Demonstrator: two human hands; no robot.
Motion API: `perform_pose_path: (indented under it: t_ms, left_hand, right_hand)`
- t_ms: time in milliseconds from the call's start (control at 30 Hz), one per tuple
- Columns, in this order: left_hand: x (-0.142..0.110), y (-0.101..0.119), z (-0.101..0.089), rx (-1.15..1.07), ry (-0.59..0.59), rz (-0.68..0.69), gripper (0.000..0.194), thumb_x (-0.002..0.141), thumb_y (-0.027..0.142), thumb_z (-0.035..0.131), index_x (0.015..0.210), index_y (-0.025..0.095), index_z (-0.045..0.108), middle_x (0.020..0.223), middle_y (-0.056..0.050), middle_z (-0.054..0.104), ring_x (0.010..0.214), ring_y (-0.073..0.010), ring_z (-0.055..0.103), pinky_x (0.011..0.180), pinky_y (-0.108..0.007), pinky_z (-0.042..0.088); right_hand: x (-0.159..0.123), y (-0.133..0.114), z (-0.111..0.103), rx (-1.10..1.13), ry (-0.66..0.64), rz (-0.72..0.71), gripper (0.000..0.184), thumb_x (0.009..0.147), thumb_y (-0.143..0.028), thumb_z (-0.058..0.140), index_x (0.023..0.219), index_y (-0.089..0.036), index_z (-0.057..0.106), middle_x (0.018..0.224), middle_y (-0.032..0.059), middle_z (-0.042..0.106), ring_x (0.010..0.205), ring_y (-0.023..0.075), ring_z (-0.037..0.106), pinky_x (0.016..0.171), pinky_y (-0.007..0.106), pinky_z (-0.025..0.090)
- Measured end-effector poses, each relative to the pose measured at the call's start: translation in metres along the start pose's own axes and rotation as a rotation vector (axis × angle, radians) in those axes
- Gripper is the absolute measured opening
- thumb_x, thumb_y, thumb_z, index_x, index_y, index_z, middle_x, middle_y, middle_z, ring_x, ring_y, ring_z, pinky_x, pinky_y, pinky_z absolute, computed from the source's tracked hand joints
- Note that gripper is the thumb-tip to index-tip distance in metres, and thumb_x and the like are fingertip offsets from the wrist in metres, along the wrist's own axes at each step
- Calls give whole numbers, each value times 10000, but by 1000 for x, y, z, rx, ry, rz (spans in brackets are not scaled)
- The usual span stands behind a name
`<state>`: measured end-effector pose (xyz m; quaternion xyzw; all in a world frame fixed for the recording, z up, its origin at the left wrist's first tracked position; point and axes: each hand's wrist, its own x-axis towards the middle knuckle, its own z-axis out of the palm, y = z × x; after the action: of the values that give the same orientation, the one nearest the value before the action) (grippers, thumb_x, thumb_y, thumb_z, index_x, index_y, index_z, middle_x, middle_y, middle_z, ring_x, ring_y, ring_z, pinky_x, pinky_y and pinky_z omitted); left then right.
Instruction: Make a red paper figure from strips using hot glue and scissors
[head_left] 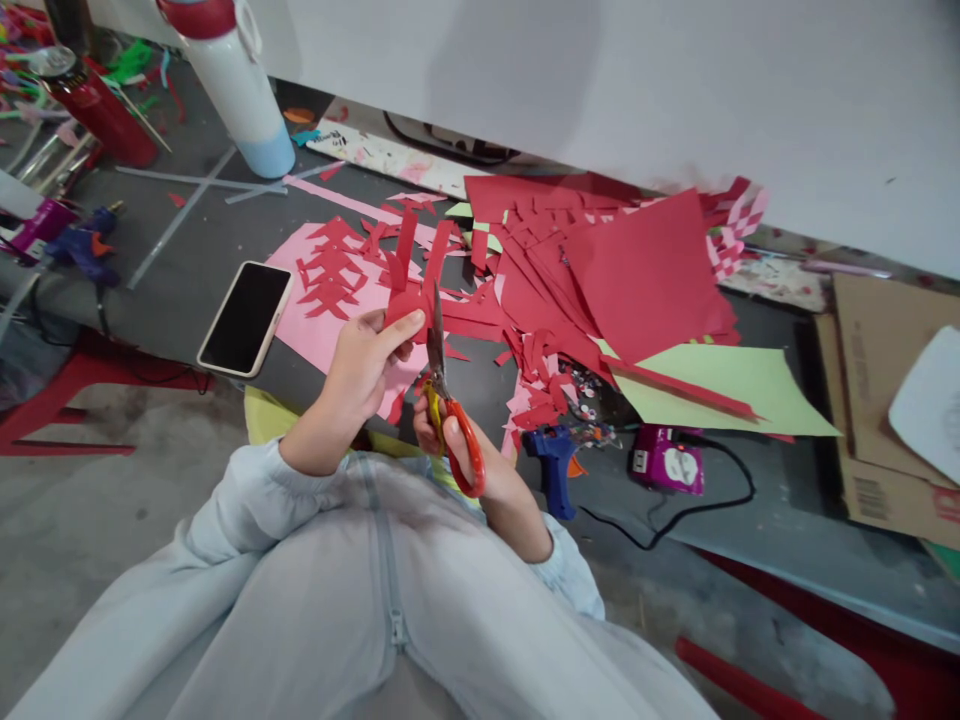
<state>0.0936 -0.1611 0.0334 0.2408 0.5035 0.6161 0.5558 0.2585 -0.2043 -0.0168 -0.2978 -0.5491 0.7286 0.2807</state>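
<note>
Red paper piece [406, 304] sits above the near part of the pink sheet [319, 340], pinched between the left hand's [358, 365] thumb and fingers. The right hand's [493, 470] fingers, partly hidden, seem curled around the scissors [439, 372]. The blades stand just beside the left thumb; a slip could nip it or spoil the paper. Handwriting on the white strip [405, 165] is illegible; the carton [870, 370] bears a barcode [870, 497].
</note>
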Motion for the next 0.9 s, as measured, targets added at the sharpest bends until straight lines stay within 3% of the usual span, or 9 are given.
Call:
perform_pose_path:
  t_ms: [267, 767, 900]
  left_hand:
    - [-1, -2, 1, 10, -20, -3, 334, 645, 405, 879, 668, 159, 653, 600, 35, 563, 542, -55, 491, 518, -180, 386]
    - [-2, -7, 2, 116, -2, 142, 371, 696, 493, 842, 693, 176, 649, 611, 41, 552, 564, -71, 464, 536, -204, 408]
    - [-4, -7, 3, 110, -10, 148, 353, 709, 490, 834, 721, 181, 664, 641, 36, 591, 588, -78, 513, 552, -201, 444]
  right_hand:
    - [2, 15, 0, 152, -45, 4, 403, 972, -636, 415, 1121, -268, 484, 811, -3, 395, 655, 154, 328, 581, 317, 338]
    - [6, 10, 0, -5, -4, -22, 446, 977, -656, 386, 1036, -232, 511, 877, 7, 427, 718, 142, 376, 702, 320, 401]
    - [7, 11, 1, 45, -25, -5, 447, 973, -663, 389, 1059, -241, 508, 842, 0, 414, 694, 144, 365, 645, 309, 384]
